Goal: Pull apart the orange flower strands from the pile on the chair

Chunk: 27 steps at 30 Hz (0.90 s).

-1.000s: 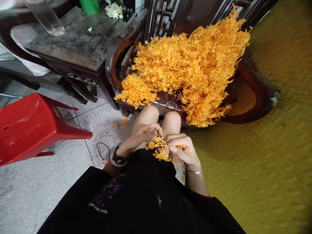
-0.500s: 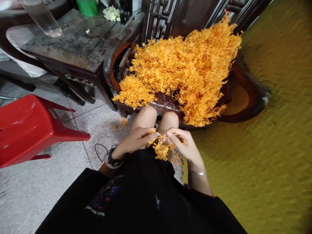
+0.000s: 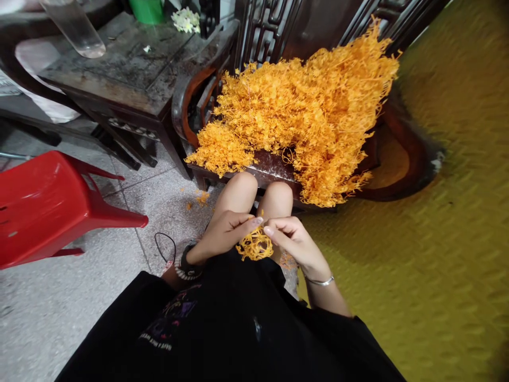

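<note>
Over my lap, my left hand point(image 3: 228, 232) pinches a small tangle of stringy orange strands point(image 3: 256, 245) between thumb and fingers. My right hand point(image 3: 293, 241) is close beside it, thumb pressed to the curled forefinger at the tangle's upper right edge. The strands hang in a loose loop below both thumbs. Beyond my knees, a big heap of the same curly orange strands point(image 3: 318, 101) covers the seat of a dark wooden chair point(image 3: 274, 165). What the strands are made of I cannot tell.
To the left stands a red plastic stool point(image 3: 47, 207). Behind it, a dark wooden table point(image 3: 131, 63) bears a clear tumbler point(image 3: 81, 34), a green container point(image 3: 148, 9) and pale flowers point(image 3: 186, 20). Orange scraps point(image 3: 202, 198) lie on the floor. A yellow textured surface point(image 3: 445, 254) rises at right.
My two hands have drawn closer together. The orange tangle has shifted left and now hangs as a rounder loop, and strands no longer show within my right palm.
</note>
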{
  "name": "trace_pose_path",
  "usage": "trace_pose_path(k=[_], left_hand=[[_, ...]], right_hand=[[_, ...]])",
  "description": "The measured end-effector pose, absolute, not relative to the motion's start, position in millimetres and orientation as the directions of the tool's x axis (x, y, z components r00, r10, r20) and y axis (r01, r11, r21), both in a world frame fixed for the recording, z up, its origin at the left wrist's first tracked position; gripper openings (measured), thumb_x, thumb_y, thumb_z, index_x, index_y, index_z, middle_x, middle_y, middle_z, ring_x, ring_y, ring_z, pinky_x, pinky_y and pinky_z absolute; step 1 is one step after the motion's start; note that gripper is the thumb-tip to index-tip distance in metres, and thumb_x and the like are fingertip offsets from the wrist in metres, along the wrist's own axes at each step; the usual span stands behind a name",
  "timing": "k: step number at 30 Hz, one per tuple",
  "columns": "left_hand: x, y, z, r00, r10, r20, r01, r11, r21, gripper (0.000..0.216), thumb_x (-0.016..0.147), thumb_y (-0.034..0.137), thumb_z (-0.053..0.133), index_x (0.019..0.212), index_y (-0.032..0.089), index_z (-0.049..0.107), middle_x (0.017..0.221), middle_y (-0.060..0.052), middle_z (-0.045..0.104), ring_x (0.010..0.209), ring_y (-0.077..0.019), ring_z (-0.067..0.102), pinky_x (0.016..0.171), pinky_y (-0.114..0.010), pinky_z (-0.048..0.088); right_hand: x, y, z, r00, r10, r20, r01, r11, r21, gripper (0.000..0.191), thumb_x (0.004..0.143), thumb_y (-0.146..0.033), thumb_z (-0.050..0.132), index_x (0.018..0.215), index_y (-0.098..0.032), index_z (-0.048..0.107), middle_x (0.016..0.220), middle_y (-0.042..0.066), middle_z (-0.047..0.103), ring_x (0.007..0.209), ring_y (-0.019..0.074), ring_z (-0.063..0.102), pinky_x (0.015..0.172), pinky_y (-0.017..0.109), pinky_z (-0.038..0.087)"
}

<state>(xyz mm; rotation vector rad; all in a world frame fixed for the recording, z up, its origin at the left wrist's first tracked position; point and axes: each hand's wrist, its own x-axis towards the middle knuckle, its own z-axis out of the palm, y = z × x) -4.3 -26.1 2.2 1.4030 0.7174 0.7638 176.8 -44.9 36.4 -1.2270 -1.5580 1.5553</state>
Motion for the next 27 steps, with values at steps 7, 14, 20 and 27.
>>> trace_pose_path(k=[7, 14, 20, 27], left_hand=[[8, -43, 16, 0.444, 0.889, 0.113, -0.083, -0.085, 0.993, 0.049, 0.094, 0.046, 0.044, 0.055, 0.018, 0.034, 0.052, 0.004, 0.03, 0.049, -0.0084, 0.027, 0.048, -0.027, 0.021], [-12, -39, 9, 0.191, 0.98, 0.055, -0.468, 0.042, 0.883, 0.055, 0.085, 0.063, 0.048, 0.052, 0.021, 0.039, 0.046, 0.005, 0.022, 0.043, -0.0088, 0.018, 0.038, -0.024, 0.018], [-16, -33, 10, 0.249, 0.968, 0.031, -0.674, 0.15, 0.724, 0.05, 0.077, 0.059, 0.062, 0.054, 0.02, 0.041, 0.043, 0.009, 0.017, 0.033, -0.0044, 0.013, 0.028, -0.016, 0.018], [27, -33, 0, 0.386, 0.911, 0.148, -0.728, 0.202, 0.655, 0.051, 0.087, 0.052, 0.053, 0.052, 0.016, 0.047, 0.037, 0.007, 0.033, 0.029, -0.0036, 0.026, 0.036, -0.02, 0.039]], right_hand=[[169, -61, 30, -0.287, 0.939, -0.19, -0.1, -0.226, -0.969, 0.055, 0.077, -0.047, 0.068, 0.048, -0.02, 0.031, 0.045, -0.008, 0.023, 0.043, 0.0055, 0.016, 0.044, 0.026, 0.01], [186, -62, 38, -0.26, 0.964, 0.055, -0.465, -0.075, -0.882, 0.05, 0.081, -0.04, 0.062, 0.05, -0.021, 0.028, 0.045, -0.008, 0.015, 0.041, 0.0075, 0.01, 0.039, 0.025, 0.01], [189, -51, 40, 0.103, 0.988, 0.114, -0.611, 0.153, -0.777, 0.046, 0.083, -0.033, 0.057, 0.053, -0.021, 0.025, 0.048, -0.008, 0.009, 0.041, 0.0089, 0.004, 0.037, 0.025, 0.013], [157, -55, 28, 0.214, 0.977, 0.006, -0.155, 0.04, -0.987, 0.05, 0.083, -0.051, 0.063, 0.053, -0.019, 0.038, 0.05, -0.005, 0.03, 0.047, 0.0082, 0.024, 0.045, 0.026, 0.019]])
